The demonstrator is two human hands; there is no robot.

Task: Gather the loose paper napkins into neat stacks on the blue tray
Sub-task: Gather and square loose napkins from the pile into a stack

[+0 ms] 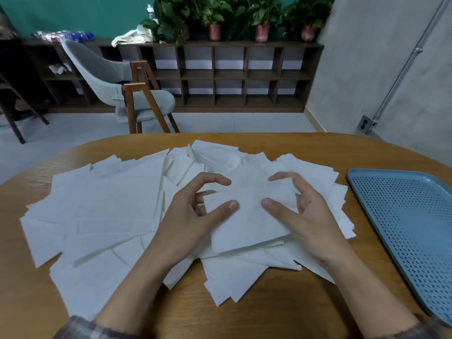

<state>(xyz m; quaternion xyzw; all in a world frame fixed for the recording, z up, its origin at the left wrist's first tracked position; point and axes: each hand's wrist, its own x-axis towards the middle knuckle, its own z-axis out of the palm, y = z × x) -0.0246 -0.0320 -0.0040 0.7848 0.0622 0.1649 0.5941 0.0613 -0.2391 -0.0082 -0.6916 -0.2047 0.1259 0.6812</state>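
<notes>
From the head camera we see our left hand (195, 214) and right hand (308, 211) grasping a small stack of napkins (249, 221) from either side. Each thumb lies on top and the fingers curl round the outer edges. The stack sits just above the loose napkins (97, 204), which lie overlapping and askew across the middle and left of the wooden table (244, 314). The blue tray (403, 216) lies flat at the table's right edge, near the spread but apart from it. Beyond the table stand a grey chair (117, 89), a dark shelf unit (232, 74) and potted plants (215, 20) along its top.
</notes>
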